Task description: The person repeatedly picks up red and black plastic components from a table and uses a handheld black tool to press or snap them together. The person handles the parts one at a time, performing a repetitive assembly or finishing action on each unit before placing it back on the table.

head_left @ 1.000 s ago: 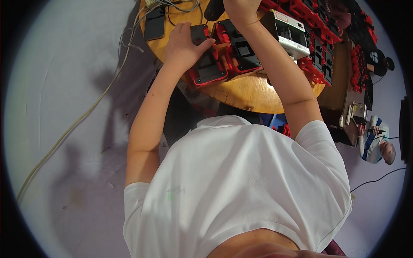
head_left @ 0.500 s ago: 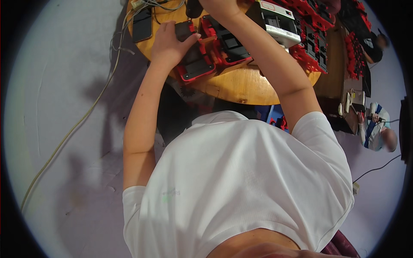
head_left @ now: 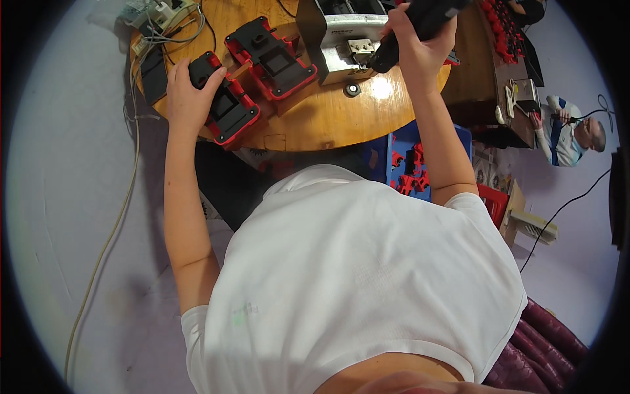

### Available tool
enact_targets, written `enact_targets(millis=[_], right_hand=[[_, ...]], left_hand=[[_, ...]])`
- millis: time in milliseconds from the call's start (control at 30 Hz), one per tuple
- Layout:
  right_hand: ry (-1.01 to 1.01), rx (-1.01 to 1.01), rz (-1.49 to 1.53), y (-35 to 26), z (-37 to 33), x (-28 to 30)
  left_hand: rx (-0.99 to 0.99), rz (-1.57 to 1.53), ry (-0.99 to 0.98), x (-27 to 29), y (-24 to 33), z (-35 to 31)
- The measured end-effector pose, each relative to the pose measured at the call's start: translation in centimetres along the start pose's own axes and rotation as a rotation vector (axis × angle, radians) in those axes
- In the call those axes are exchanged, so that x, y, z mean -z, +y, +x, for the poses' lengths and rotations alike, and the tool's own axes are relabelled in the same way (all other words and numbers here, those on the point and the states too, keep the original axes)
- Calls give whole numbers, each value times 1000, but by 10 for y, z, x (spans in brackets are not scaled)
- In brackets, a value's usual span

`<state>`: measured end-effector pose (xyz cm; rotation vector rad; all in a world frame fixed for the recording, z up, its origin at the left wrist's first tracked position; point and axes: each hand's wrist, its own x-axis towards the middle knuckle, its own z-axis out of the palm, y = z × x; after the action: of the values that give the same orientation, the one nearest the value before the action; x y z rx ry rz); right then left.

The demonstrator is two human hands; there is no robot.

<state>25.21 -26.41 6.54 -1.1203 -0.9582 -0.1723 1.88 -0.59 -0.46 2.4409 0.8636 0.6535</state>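
My left hand (head_left: 189, 96) grips the upper end of a red-and-black plastic case (head_left: 234, 118), its thumb on one side and its fingers on the other. A second, larger red-and-black case (head_left: 272, 59) lies just right of it. My right hand (head_left: 420, 56) is closed around a thick black power screwdriver (head_left: 426, 23), tilted down to the left. The screwdriver's lower end points at the small metal block (head_left: 360, 48) on the front of a grey-white box-shaped machine (head_left: 338, 65). Whether its tip touches the block I cannot tell.
Both cases and the machine stand on a round wooden table (head_left: 315, 128). A small round black part (head_left: 352, 89) lies before the machine. Cables and a plug (head_left: 164, 13) crowd the far left, beside a dark phone (head_left: 154, 75). A blue bin (head_left: 377, 154) holds red parts below; another person (head_left: 571, 128) is at right.
My right hand has moved right, from beyond the cases to the machine's front, and the black screwdriver now shows in it. My left hand stays on the same case. The whole view has shifted.
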Motion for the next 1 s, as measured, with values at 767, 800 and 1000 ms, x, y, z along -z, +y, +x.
enact_targets(millis=[767, 800, 1000], right_hand=[[0, -278, 9, 2, 27, -22], [-4, -267, 107, 0, 36, -33], [-50, -105, 490, -3, 51, -158]], left_hand=[[24, -12, -48, 1, -5, 2], [-20, -45, -25, 0, -10, 2], [215, -725, -84, 10, -8, -14]])
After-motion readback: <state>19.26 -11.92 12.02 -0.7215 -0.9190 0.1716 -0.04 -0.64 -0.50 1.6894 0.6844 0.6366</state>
